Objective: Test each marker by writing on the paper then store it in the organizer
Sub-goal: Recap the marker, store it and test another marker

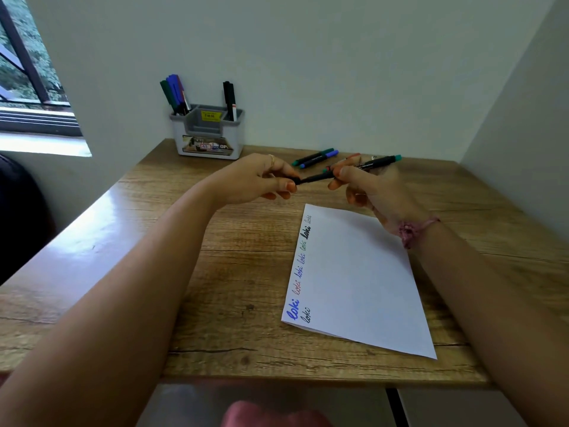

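Organizer point(207, 140) holds markers point(174, 92); both hands' fingers point(289, 187) pinch teal-capped marker point(363, 165).

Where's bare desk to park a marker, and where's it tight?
Free: wood left of the paper out to the desk edge, and the strip right of it. Crowded: back, between organizer and loose markers, where both hands hold one marker.

The organizer point(207, 135) stands at the table's point(234, 272) back edge, the paper point(357, 282) nearer, right of centre.

A wooden desk point(246, 241) stands beside a window point(27, 72).
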The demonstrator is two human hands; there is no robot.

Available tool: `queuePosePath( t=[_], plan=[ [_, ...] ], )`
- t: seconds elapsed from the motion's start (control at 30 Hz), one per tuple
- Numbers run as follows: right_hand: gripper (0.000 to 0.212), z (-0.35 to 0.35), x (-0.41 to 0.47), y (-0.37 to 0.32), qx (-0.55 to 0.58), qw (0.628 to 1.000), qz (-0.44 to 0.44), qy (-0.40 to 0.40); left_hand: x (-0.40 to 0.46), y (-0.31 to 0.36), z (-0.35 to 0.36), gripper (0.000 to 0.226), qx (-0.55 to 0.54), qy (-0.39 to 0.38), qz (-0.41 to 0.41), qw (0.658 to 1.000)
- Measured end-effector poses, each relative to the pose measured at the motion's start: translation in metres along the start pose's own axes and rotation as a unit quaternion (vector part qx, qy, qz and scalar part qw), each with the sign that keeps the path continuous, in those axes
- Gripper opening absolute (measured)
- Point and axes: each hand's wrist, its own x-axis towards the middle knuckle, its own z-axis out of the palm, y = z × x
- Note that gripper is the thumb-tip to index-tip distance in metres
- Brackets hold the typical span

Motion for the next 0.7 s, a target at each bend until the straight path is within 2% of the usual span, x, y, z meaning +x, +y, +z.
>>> queuePosePath(
  t=[0.23, 0.33, 0.4, 0.47, 0.57, 0.7],
  plan=[
    [0.013, 0.0005, -0.0019, 0.0023, 0.015, 0.998, -0.037, -0.037, 0.0003, 0.0002, 0.0006, 0.018, -0.041, 0.006, 0.001, 0.999],
    [0.018, -0.0022, -0.0029, 0.0026, 0.05, 0.997, -0.032, -0.058, -0.0002, 0.0019, -0.0016, 0.017, -0.093, 0.025, -0.002, 0.995],
    [0.024, -0.0018, -0.0049, 0.0019, 0.05, 0.994, -0.027, -0.091, -0.0014, 0.005, -0.003, 0.027, -0.12, 0.016, -0.003, 0.993],
    [0.021, 0.0015, -0.0059, 0.0014, 0.044, 0.993, -0.024, -0.104, -0.0019, 0.0081, -0.0027, 0.032, -0.141, 0.016, -0.003, 0.99],
    [0.003, 0.0037, -0.0041, -0.001, 0.054, 0.996, -0.039, -0.059, -0.0008, 0.0099, -0.0017, 0.03, -0.177, 0.046, -0.007, 0.983],
    [0.005, 0.0012, -0.0046, -0.0042, 0.01, 0.996, -0.084, -0.024, -0.0003, 0.0083, -0.001, 0.018, -0.159, 0.065, -0.011, 0.985]
  ],
)
